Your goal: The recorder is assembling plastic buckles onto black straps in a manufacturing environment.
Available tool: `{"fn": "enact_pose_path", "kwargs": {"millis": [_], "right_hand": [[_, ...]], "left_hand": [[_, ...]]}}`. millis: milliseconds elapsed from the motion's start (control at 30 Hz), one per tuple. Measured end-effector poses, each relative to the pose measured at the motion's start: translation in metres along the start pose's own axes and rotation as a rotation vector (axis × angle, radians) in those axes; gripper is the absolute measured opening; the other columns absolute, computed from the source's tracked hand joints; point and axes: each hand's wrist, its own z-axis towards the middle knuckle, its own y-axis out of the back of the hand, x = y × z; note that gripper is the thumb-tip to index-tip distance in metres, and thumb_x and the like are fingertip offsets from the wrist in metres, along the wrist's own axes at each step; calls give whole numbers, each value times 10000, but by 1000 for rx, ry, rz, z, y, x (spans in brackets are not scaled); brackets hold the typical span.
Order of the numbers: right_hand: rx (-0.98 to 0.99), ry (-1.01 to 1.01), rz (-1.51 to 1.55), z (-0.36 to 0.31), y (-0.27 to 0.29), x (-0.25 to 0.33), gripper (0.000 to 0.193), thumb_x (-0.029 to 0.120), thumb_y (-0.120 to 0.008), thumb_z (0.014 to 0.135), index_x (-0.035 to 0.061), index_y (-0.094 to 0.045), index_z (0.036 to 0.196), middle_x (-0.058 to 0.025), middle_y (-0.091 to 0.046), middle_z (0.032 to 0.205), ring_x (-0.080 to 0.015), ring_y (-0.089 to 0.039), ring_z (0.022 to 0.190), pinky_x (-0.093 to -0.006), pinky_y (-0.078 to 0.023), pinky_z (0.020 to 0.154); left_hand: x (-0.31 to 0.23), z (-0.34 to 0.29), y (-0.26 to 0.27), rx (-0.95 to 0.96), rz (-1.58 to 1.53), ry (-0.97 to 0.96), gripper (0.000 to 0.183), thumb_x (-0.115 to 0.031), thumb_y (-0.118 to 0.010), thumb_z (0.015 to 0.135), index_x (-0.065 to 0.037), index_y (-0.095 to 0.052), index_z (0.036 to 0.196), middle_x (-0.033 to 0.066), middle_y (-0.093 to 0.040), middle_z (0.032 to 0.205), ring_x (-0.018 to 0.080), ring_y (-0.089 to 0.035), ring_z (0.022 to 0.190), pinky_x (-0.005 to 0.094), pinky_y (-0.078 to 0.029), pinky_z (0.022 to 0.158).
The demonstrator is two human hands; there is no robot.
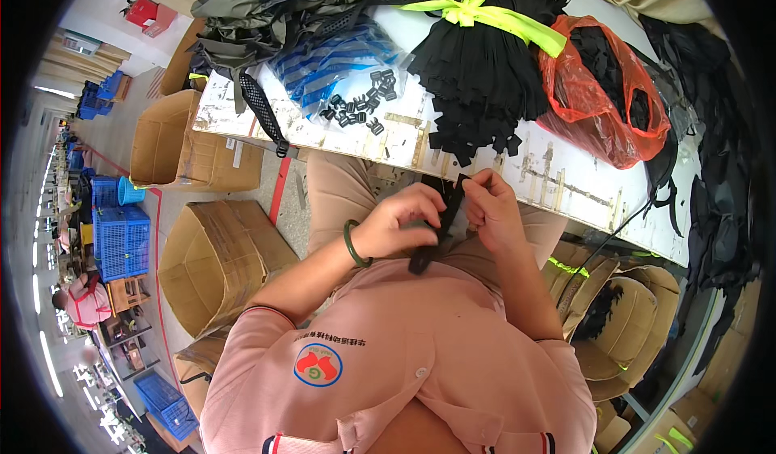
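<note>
A short black strap [450, 212] hangs over my lap, just in front of the table edge. My right hand [493, 212] pinches its upper end between thumb and fingers. On the strap's left side is my left hand [402, 221], its fingers curled in against the strap and slightly blurred; a dark green bangle [353, 242] circles that wrist. Beyond the hands, a thick bundle of black straps [477, 82] lies on the table, tied with a neon yellow band [485, 19]. Several black plastic buckles [356, 111] are scattered left of the bundle on a clear bag.
The worn white table [558, 167] also bears a blue striped plastic bag [323, 62], dark fabric [267, 18] and a red plastic bag [598, 98] of black pieces. Cardboard boxes [214, 264] stand at my left, another box [634, 325] at my right. Blue crates [121, 232] are farther left.
</note>
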Motion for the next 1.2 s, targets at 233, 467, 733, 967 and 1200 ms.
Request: {"fn": "enact_pose_path", "kwargs": {"millis": [233,467,733,967,1200], "right_hand": [[55,-5,-138,-7,-26,2,103,44,-589,855,31,-609,955,19,-543,666,-72,-489,514,-188,-353,436],[-594,534,-1389,34,29,54,235,190,-690,761,17,-582,878,-99,-577,717,-218,-574,649,-328,-461,608],[-556,414,-1393,39,52,51,239,156,-709,731,12,-539,815,-114,-579,771,-235,-568,656,-327,-448,595],[15,567,-1137,-16,-8,38,130,-2,-628,762,31,-594,883,-52,-582,811,-159,-562,628,-262,-432,565],[204,684,-1694,-20,-8,20,196,17,-561,738,53,-612,924,-79,-553,831,-254,-598,724,-338,-484,588]], "left_hand": [[12,11,-8,32,-956,486,322,-248,-552,899,20,-556,1078,119,-585,1003,218,-571,933,348,-446,805],[-8,17,-8,-103,-515,466,94,-105,-535,899,-38,-524,834,64,-624,816,101,-575,630,208,-436,574],[-3,16,-5,-84,-445,519,68,-97,-502,918,-32,-510,899,107,-651,790,85,-498,472,205,-396,440],[10,15,-5,-151,-437,655,70,-102,-539,899,-35,-530,919,111,-664,797,81,-485,454,197,-381,422],[18,14,-10,-163,-296,718,80,-102,-561,880,-27,-547,906,76,-658,751,71,-475,422,191,-344,369]]}}
